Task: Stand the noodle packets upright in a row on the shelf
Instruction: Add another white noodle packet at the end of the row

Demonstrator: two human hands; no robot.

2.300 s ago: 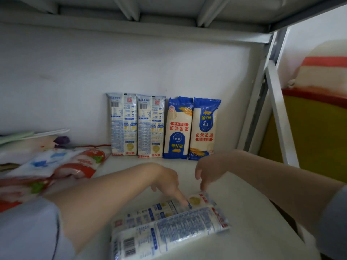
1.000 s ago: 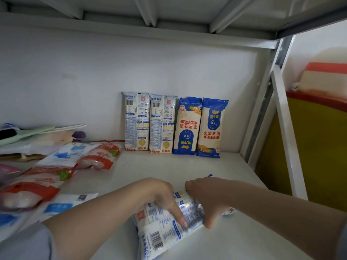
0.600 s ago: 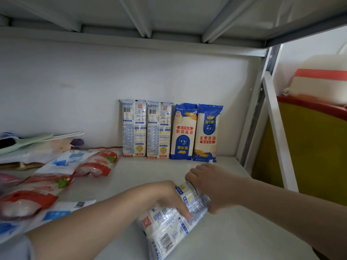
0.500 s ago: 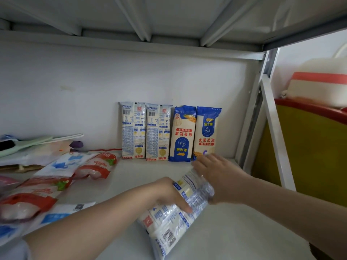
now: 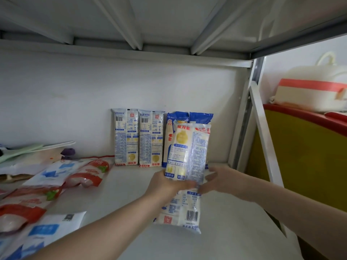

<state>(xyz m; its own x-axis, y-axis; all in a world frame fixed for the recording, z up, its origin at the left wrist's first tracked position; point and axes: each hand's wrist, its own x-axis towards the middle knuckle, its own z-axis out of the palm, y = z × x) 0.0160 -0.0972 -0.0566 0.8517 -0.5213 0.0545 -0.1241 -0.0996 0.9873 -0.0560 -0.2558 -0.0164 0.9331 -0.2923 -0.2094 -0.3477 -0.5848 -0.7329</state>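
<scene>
Two white-and-blue noodle packets (image 5: pixel 188 156) are lifted off the shelf (image 5: pixel 234 231), held together and nearly upright. My left hand (image 5: pixel 165 184) grips their middle from the left. My right hand (image 5: pixel 223 182) touches them from the right with fingers spread. Against the back wall stand two white packets (image 5: pixel 138 137) side by side. To their right stand two blue packets (image 5: pixel 189 116), mostly hidden behind the held pair.
Red-and-white pouches (image 5: pixel 82 177) and blue-and-white bags (image 5: pixel 43 229) lie on the shelf's left part. A purple clip (image 5: pixel 67 152) and flat green items sit at the far left. A white upright post (image 5: pixel 262 139) bounds the shelf on the right.
The two packets lay flat at the shelf's front; both hands gathered them, lifted them and tipped them up toward the back row.
</scene>
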